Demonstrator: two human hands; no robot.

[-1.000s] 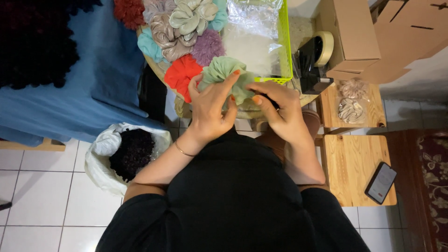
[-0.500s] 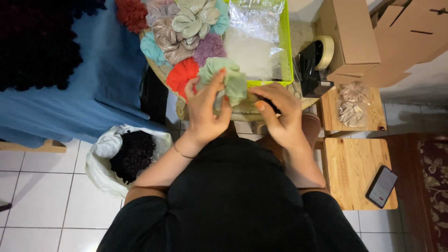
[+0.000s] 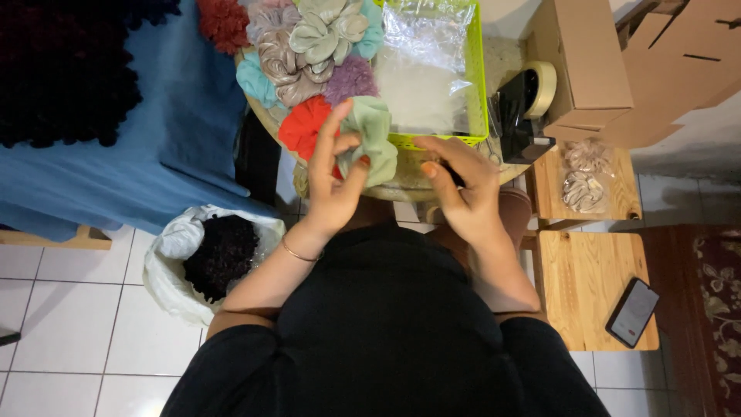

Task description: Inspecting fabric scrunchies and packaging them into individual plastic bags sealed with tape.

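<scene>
My left hand (image 3: 333, 181) grips a pale green fabric scrunchie (image 3: 373, 139), bunched between thumb and fingers just above the round table's near edge. My right hand (image 3: 461, 185) hovers beside it to the right, fingers curled around a small dark object that is mostly hidden. Behind the green scrunchie lie a red scrunchie (image 3: 302, 126), a purple one (image 3: 351, 78) and several more in beige, teal and grey. A lime green basket (image 3: 477, 93) holding clear plastic bags sits just beyond my right hand.
A tape dispenser (image 3: 525, 108) and a cardboard box (image 3: 587, 62) stand at right. Wooden stools (image 3: 590, 286) hold bagged scrunchies (image 3: 580, 174) and a phone (image 3: 631, 312). A white bag of dark scrunchies (image 3: 212, 251) sits on the tiled floor beside a blue cloth (image 3: 162, 147).
My left hand has drawn the green scrunchie together and lifted it leftward; my right hand has let go of it and pulled back to the right.
</scene>
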